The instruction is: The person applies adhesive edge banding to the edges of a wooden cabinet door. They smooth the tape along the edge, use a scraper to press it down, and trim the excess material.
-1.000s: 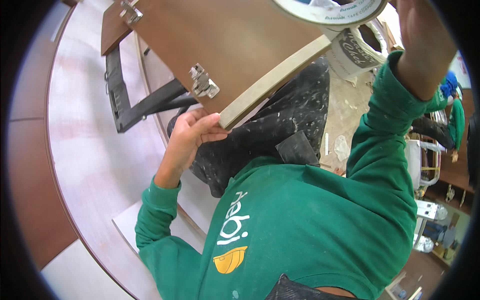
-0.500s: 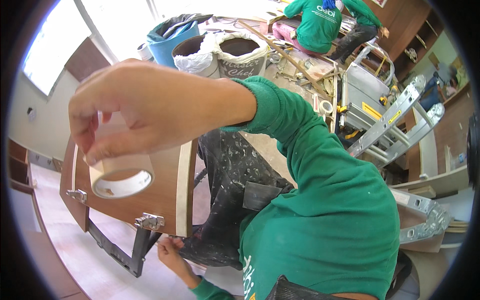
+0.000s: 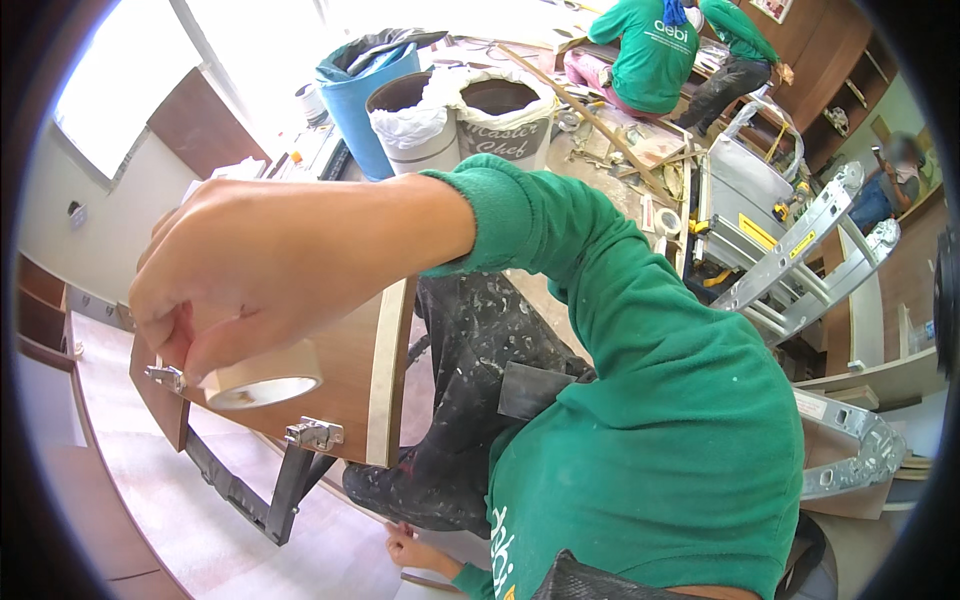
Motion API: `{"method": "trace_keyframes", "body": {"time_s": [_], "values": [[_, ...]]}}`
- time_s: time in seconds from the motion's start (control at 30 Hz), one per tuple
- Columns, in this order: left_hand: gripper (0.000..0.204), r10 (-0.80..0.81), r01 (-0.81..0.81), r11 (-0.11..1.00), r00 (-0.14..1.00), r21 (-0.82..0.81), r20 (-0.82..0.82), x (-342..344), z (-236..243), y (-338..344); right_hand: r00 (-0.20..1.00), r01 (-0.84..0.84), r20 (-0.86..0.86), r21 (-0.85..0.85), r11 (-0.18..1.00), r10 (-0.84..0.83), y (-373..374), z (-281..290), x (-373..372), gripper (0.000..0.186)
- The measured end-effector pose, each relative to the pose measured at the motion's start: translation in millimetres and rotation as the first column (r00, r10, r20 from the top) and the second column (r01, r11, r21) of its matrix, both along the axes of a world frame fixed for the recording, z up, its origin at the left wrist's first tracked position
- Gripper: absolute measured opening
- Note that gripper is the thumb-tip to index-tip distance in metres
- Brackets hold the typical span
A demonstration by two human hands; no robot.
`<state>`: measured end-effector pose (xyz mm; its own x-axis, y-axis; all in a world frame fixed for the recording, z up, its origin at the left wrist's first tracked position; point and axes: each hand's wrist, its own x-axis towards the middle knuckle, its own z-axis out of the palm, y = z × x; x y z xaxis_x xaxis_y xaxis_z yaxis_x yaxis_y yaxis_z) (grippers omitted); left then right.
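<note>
And here's the right hand [image 3: 220,275], thumb and fingers pinching the tape [image 3: 265,377], the roll over the panel [image 3: 350,350] toward its lower edge; whether roll and wood touch, I can't tell. Two hinges sit along that edge: one hinge [image 3: 314,433] near the lower right corner, another [image 3: 166,377] toward the left corner. A pale strip [image 3: 384,385] runs down the right edge, and a black stand [image 3: 287,492] shows underneath. Down below that right corner, well apart from the panel, the left hand [image 3: 420,553] has its fingers curled; I can't tell whether they grip anything.
</note>
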<state>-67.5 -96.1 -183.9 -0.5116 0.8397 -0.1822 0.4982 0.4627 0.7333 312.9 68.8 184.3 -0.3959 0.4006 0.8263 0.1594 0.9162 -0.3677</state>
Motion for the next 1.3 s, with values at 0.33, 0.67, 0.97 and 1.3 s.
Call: {"method": "trace_keyframes", "body": {"time_s": [0.33, 0.67, 0.97, 1.3], "values": [[0.056, -0.242, 0.233, 0.341, 0.958, 0.911, -0.155, 68.3, 161.3, 59.8, 0.958, -0.165, 0.254, 0.121, 0.979, 0.130, 14.3, 21.8, -87.3, 0.018], [0.060, -0.212, -0.010, 0.234, 0.975, 0.972, 0.061, 111.4, 201.5, 91.1, 0.858, -0.293, 0.459, 0.070, 0.953, 0.230, 9.6, 37.1, -155.6, 0.020], [0.026, -0.208, 0.094, 0.113, 0.976, 0.989, -0.069, 92.4, 225.6, 84.1, 0.898, -0.296, 0.396, 0.228, 0.928, 0.190, 18.8, 56.3, -178.5, 0.017], [0.022, -0.298, 0.077, 0.601, 0.945, 0.796, 0.134, 75.6, 208.2, 55.7, 0.949, -0.116, 0.296, -0.003, 0.993, 0.112, 53.1, 84.0, -162.4, 0.014]]}}
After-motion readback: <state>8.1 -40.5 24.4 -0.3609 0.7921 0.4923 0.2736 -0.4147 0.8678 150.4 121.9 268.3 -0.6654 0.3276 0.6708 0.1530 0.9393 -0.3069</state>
